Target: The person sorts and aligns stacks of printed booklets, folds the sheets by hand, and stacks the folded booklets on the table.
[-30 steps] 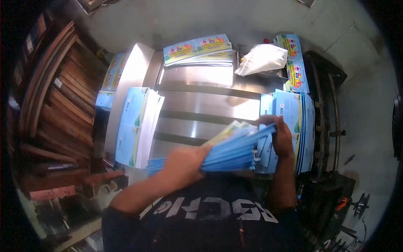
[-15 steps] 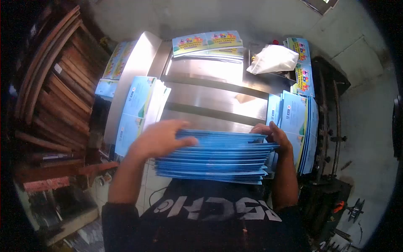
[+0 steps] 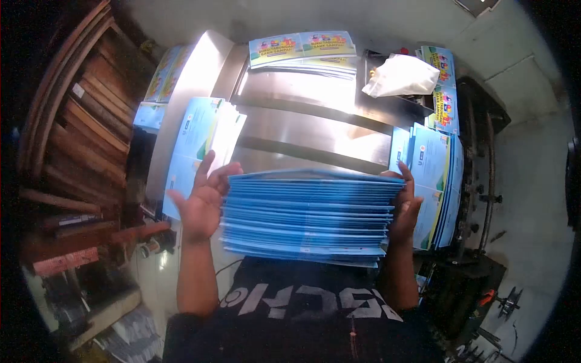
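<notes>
A thick stack of blue folded booklets (image 3: 305, 218) stands at the near side of the metal table, its layered edges facing me. At its left end is my left hand (image 3: 204, 202), open with the fingers spread, close to or touching the edges. My right hand (image 3: 407, 209) is against the right end, the fingers stretched upward and partly hidden by the stack. A pile of light blue printed sheets (image 3: 196, 133) lies just beyond my left hand. More light blue sheets (image 3: 428, 163) lie in layers beyond my right hand.
Printed covers (image 3: 302, 48) are piled at the far edge of the metal table (image 3: 296, 130). A white plastic bag (image 3: 402, 75) rests on a dark tray at the back right, near more covers (image 3: 445, 109). A wooden rack (image 3: 91, 115) stands at left, metal rods (image 3: 490, 163) at right.
My left hand has moved from over the stack's top left to its left end, fingers spreading. The top booklets now lie more evenly in line, and my right hand has lowered along the right end.
</notes>
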`<state>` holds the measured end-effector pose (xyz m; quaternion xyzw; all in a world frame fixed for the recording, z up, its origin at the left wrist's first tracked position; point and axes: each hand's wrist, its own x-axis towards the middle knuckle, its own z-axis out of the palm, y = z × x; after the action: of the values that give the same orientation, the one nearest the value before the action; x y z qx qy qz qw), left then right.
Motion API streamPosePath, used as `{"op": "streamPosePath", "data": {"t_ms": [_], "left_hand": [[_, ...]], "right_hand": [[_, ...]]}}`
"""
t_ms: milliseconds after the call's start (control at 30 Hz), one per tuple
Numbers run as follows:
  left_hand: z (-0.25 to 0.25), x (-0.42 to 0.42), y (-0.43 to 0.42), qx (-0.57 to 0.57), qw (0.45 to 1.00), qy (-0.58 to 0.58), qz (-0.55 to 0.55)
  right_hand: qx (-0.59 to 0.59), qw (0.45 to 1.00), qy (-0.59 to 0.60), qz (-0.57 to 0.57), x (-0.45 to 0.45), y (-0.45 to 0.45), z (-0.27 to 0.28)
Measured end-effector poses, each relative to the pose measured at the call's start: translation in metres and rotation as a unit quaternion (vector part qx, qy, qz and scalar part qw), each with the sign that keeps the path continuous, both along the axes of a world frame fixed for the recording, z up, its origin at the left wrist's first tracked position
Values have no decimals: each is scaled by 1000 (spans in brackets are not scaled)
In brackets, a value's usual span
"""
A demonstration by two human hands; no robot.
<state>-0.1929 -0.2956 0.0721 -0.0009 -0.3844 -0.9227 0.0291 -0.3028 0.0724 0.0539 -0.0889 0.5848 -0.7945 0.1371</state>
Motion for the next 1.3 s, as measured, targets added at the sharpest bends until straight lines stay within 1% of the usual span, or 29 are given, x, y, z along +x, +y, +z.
{"op": "streamPosePath", "data": {"t_ms": [67, 100, 200, 267, 300, 333, 367, 400, 467, 533, 600, 633, 667, 700, 733, 767, 800, 867, 933, 967, 1000, 1033, 1067, 1100, 1133, 1200, 1233, 1267, 1300], "left_hand": [[-45, 1, -6, -233, 968, -83, 35], [-46, 4, 2, -190, 975, -103, 44], [-53, 19, 14, -26, 990, -134, 43], [-91, 46, 6, -65, 980, -172, 77], [-88, 41, 8, -64, 981, -162, 88], [-88, 37, 9, -62, 982, -151, 98], [-85, 40, 9, -20, 994, -78, 68], [-59, 32, 10, 21, 999, -6, 37], [-56, 29, 3, -27, 999, 15, 15], [-64, 10, 4, -216, 970, -98, 50], [-60, 4, 11, -223, 966, -103, 75], [-55, 0, 12, -204, 969, -122, 65], [-54, -2, 14, -183, 972, -138, 59], [-55, 2, 16, -250, 958, -108, 93], [-59, 5, 13, -249, 958, -108, 92], [-64, 5, 7, -242, 957, -153, 52], [-68, 5, 5, -234, 952, -199, 14], [-38, -7, 7, -247, 953, -178, 7], [-30, -16, 5, -288, 940, -184, -1], [-35, -21, 2, -286, 927, -242, 3], [-31, -24, 1, -286, 927, -241, 0], [-25, -28, 0, -228, 937, -264, -31], [-21, -28, -1, -168, 941, -286, -60], [-35, -20, -6, -200, 931, -295, -75], [-42, -9, -8, -200, 934, -286, -71], [-52, 29, -6, -431, 890, -137, -63], [-63, 45, -2, -431, 889, -136, -66], [-75, 61, 1, -286, 944, -163, -19], [-74, 67, 5, -134, 973, -187, 31]], "right_hand": [[43, 997, -57, 2, 1, 1, -20], [66, 994, -85, 10, 6, 7, -39], [49, 990, -129, 14, 20, -2, -7], [79, 993, -92, -3, 35, 13, -36], [107, 993, -46, -23, 33, 10, -43], [78, 997, -23, -3, 31, 12, -49], [21, 1000, 9, 11, 30, 15, -56], [11, 1000, -9, 4, 26, 12, -52], [39, 997, -62, -17, 16, 4, -40], [74, 993, -86, -22, -1, -2, -27], [46, 994, -95, 2, -6, -5, -21], [-10, 987, -158, -16, -7, -4, -15], [-8, 987, -161, -16, -6, -6, -7], [56, 985, -160, -11, -3, -13, 7], [117, 981, -155, -8, -3, -17, 15], [96, 972, -213, -32, -6, -15, 1], [97, 972, -210, -35, -11, -10, 1], [191, 970, -153, 1, -23, -6, 1], [243, 965, -82, -43, -27, -15, 19], [256, 965, -64, -1, -33, -15, 23], [269, 961, -52, 39, -34, -16, 29], [270, 961, -51, 37, -31, -13, 25], [220, 966, -134, 36, -26, -8, 14], [167, 962, -215, 35, -20, -2, -1], [235, 958, -154, 59, -10, 10, -21], [209, 968, 27, 134, 17, 31, -37], [211, 971, 8, 109, 37, 34, -49], [212, 974, -12, 84, 57, 37, -60], [149, 986, -77, -1, 64, 21, -65]]}}
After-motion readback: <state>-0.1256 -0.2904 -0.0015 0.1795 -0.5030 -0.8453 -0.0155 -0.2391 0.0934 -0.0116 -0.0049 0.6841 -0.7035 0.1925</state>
